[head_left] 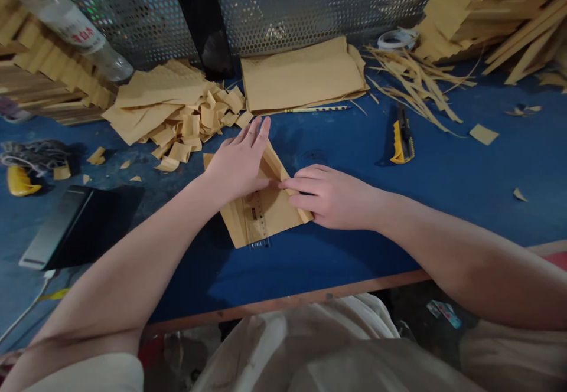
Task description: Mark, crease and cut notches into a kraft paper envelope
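A sheet of brown paper (283, 218) lies on the blue table in front of me, its right edge folded up into a narrow strip. Flat across its upper part rests my left hand (239, 165), fingers stretched out and thumb reaching toward the fold. A clear ruler (257, 218) lies on the paper below that hand, its upper end hidden. My right hand (325, 196) has its fingers closed over the folded right edge; its thumb is hidden.
Paper scraps (190, 129) and a stack of brown sheets (305, 76) lie behind. A yellow utility knife (402, 138), a pencil (316, 109) and thin paper strips (411, 79) are nearby. At left sit a power bank (66, 226) and a bottle (84, 32); a phone (204, 26) leans at the back.
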### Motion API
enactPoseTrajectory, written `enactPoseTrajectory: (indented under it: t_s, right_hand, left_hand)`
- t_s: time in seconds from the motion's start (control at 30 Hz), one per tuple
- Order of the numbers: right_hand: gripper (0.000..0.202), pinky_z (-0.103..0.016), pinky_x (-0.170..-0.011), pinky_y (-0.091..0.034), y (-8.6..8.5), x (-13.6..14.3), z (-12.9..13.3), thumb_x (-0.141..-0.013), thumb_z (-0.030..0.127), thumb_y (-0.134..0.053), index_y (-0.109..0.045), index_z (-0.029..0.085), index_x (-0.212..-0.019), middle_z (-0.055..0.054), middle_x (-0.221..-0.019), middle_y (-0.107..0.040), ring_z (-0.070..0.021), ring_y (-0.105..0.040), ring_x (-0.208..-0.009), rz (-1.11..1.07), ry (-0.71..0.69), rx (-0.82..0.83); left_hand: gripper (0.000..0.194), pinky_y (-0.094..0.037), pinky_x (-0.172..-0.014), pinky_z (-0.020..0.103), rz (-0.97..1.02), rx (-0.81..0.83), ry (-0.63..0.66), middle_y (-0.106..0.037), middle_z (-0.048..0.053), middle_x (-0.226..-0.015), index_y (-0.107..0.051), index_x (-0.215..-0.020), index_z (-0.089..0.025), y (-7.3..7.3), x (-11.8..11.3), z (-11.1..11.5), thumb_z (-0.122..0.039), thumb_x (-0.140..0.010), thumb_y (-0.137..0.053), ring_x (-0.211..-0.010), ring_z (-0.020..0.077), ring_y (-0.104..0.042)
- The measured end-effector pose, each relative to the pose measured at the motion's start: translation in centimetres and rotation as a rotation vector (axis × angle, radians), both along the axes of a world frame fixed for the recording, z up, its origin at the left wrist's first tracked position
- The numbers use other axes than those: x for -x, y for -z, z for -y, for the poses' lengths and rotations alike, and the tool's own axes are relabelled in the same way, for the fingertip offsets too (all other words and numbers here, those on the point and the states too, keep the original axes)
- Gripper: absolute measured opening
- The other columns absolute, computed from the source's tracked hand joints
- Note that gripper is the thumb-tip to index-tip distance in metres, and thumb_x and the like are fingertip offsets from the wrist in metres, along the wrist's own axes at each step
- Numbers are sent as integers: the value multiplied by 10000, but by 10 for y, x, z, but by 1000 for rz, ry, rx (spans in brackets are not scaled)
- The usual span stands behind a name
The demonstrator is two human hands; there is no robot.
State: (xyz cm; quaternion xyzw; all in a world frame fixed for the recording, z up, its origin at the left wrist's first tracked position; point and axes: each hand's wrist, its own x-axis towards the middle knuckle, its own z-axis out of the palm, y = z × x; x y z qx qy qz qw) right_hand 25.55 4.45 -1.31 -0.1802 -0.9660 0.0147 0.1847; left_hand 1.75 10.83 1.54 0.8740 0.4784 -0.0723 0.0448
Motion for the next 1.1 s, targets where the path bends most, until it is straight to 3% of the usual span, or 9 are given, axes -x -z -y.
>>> enactPoseTrajectory:
  t_s: [0.17, 0.27, 0.37, 0.53, 0.67, 0.77, 0.9, 1.0, 1.1]
  right_hand:
    - [314, -464, -945, -598, -1, -2, 1, -922, 39, -506, -706, 64, -1163, -241, -1296, -693, -295, -687, -1081, 43, 3, 45]
    - [348, -452, -830, -591, -5, -4, 2, -955, 90, -505, -722, 122, -1225, -213, -1269, -673, -267, -672, -927, 103, 46, 32]
    - [378, -435, -804, -558, -8, -4, 2, -948, 97, -509, -740, 156, -1241, -192, -1206, -647, -255, -636, -894, 156, 93, 12]
    - [331, -387, -774, -520, -10, -8, -1, -936, 87, -481, -751, 108, -1126, -167, -1068, -645, -245, -600, -857, 150, 204, 3]
    - [456, -340, -750, -497, -10, -15, -3, -963, 97, -462, -676, 108, -1365, -120, -1021, -684, -227, -617, -850, 39, 253, 140]
    - [467, -317, -726, -475, -13, -17, -4, -951, 102, -467, -686, 154, -1360, -94, -1015, -715, -207, -632, -829, 11, 269, 294]
    - [270, -317, -716, -459, -16, -14, -4, -1007, 236, -516, -779, 171, -1005, -69, -868, -737, -198, -660, -773, 2, 344, 468]
    - [171, -287, -650, -454, -17, -7, -1, -930, 335, -712, -799, 189, -947, -8, -730, -725, -152, -635, -630, -88, 447, 671]
    - [125, -271, -634, -474, -15, 2, 5, -842, 230, -758, -813, 201, -950, 25, -664, -707, -134, -631, -579, -144, 542, 768]
  left_hand:
    - [1141, -499, -1156, 506, 12, -16, -67, -362, 321, -1703, -229, -1659, -14, -4, 1, 2, -695, -883, -715, -1509, 454, -496]
    - [930, -555, -1039, 513, -4, -82, -136, -668, 278, -1398, -520, -1463, -59, -8, -1, 5, -788, -898, -640, -1281, 444, -674]
    - [769, -566, -988, 519, -59, -143, -161, -751, 226, -1213, -645, -1314, -121, -11, -4, 9, -792, -951, -551, -1188, 424, -708]
    - [513, -537, -1047, 524, -83, -137, 47, -667, 218, -1438, -648, -1380, -133, -8, -3, 9, -516, -1063, -522, -1270, 395, -677]
    - [583, -501, -1131, 544, -38, -89, 212, -407, 197, -1721, -425, -1645, -225, 0, -2, 6, -297, -1072, -510, -1457, 383, -568]
    - [568, -462, -1194, 539, -34, -17, 313, -365, 166, -1753, -442, -1644, -276, 5, -2, 4, -188, -1084, -418, -1579, 346, -441]
    - [534, -402, -1256, 548, -30, 59, 349, -349, 157, -1762, -462, -1636, -276, 5, -3, 4, -230, -1113, -366, -1624, 324, -370]
    - [554, -382, -1270, 546, -35, 87, 320, -318, 175, -1773, -441, -1649, -254, -1, -1, 3, -356, -1105, -466, -1642, 342, -325]
    - [581, -368, -1278, 533, -23, 78, 282, -321, 163, -1775, -488, -1620, -261, -4, 2, 0, -425, -1067, -561, -1644, 344, -319]
